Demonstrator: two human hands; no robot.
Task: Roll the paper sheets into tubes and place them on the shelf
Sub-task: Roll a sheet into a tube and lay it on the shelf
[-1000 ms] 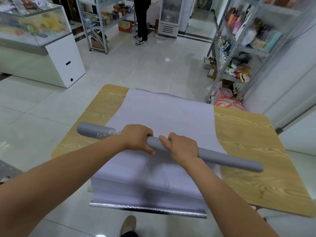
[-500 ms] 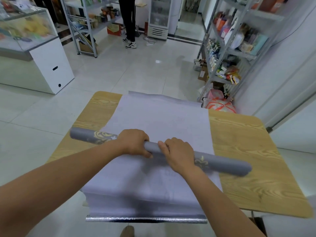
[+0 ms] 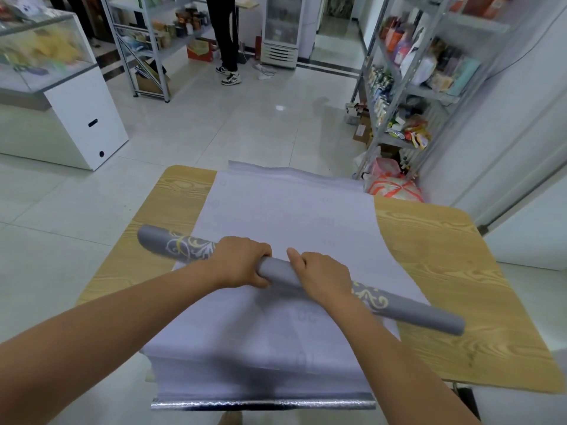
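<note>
hands: left hand [image 3: 242, 261] and right hand [image 3: 322, 276] both curled round grey tube [image 3: 277, 269] mid-span, keeping the wrap tight.
stack: paper sheets [image 3: 285, 216] flat on desk [image 3: 445, 240], ready for rolling.

The middle of the tube [image 3: 414, 311] is hidden under the 2 hands, the left hand [image 3: 239, 262] and right hand [image 3: 325, 277], whose fingertips are mostly out of sight. Faint print on the sheets [image 3: 285, 216] is too pale to read. The sheets cover the near edge of the counter [image 3: 445, 271]. A standing person [image 3: 225, 35] is cut off above the legs by the top edge. Goods on the shelf [image 3: 429, 90] and in the display case [image 3: 46, 56] are blurred. A shoe [image 3: 230, 418] is clipped by the bottom edge.
</note>
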